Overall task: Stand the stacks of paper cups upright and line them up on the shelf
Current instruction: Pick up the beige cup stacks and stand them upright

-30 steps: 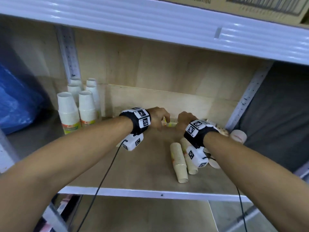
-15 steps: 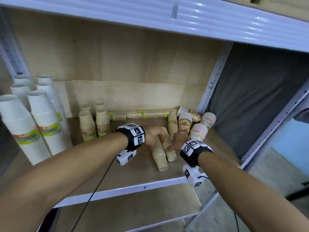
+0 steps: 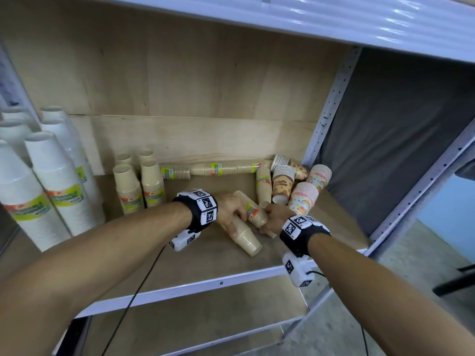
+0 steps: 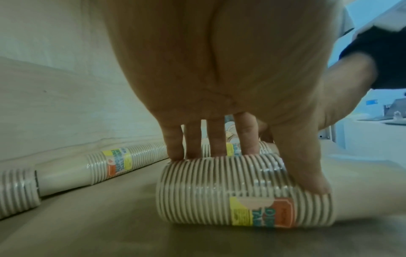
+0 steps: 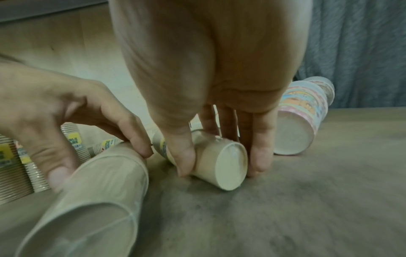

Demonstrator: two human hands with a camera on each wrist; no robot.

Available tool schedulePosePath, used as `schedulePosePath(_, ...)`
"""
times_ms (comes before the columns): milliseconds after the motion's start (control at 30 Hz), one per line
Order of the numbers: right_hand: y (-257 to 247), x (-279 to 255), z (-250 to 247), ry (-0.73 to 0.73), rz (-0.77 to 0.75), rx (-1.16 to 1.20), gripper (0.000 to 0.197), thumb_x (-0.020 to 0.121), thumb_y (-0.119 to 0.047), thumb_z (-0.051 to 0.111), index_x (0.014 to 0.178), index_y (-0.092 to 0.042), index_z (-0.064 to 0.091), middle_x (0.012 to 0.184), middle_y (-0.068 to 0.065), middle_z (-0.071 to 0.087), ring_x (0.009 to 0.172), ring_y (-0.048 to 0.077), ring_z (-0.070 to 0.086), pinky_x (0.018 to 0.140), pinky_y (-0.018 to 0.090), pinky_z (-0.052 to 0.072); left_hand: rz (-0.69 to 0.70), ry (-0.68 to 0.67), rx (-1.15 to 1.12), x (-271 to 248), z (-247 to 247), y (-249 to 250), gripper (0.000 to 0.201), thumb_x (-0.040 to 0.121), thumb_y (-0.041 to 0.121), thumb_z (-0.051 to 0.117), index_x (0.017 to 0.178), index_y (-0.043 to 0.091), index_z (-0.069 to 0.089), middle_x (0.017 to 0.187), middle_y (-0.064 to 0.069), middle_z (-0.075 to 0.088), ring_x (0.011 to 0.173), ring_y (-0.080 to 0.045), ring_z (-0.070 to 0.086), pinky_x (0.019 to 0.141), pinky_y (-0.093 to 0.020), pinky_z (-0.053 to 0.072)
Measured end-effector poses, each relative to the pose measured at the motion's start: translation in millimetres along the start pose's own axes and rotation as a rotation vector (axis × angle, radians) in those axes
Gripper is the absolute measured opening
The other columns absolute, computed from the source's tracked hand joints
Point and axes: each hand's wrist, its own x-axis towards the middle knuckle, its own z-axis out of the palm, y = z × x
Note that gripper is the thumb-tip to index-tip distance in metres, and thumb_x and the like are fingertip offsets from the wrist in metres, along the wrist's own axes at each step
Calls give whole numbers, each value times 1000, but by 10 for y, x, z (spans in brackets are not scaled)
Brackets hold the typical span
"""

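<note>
Beige paper cups lay in two sleeved stacks on their sides near the middle of the wooden shelf (image 3: 205, 255), side by side and angled toward the front. Over the left stack (image 3: 244, 235) the left hand (image 3: 227, 209) was arched — four fingers (image 4: 173, 146) slightly spread down its far side, thumb on the near side, gripping it. Its green, yellow and orange label (image 4: 261, 212) was too blurred to read whole. Around the right stack (image 3: 253, 209) the right hand (image 3: 273, 218) curled, thumb and fingers (image 5: 260, 144) clamping the end cup near its closed base.

Farther back, a long stack (image 3: 226, 167) with similar labels lay along the plywood back wall. To the right, patterned cup stacks (image 3: 303, 199) leaned in a jumble. Left, four beige stacks (image 3: 127, 188) stood upright — beyond them, tall white stacks (image 3: 59, 181).
</note>
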Motion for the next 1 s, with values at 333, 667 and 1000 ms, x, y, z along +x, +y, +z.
schedulePosePath(333, 25, 100, 8, -7, -21, -28, 77, 72, -40, 78, 139, -15, 48, 117, 7, 63, 107, 24, 62, 74, 26, 41, 17, -99, 144, 21, 1, 111, 74, 68, 35, 84, 135, 26, 54, 130, -2, 56, 121, -22, 51, 103, -35, 42)
schedulePosePath(667, -139, 359, -488, -221, -395, -83, 51, 89, -58, 58, 101, -9, 64, 94, 14, 72, 80, 23, 71, 51, 22, 46, -39, 33, -49, 42, -239, -53, 58, 70, 22, 86, 121, 14, 60, 108, -3, 63, 90, -16, 56, 58, -16, 42)
schedulePosePath(1000, -472, 242, -857, 99, -111, 21, 32, 75, -28, 76, 91, -20, 50, 91, 2, 50, 89, 24, 57, 72, 29, 39, -287, 293, -348, -106, -391, -467, 52, 69, 34, 83, 111, 19, 57, 109, -1, 65, 95, -21, 64, 78, -35, 55)
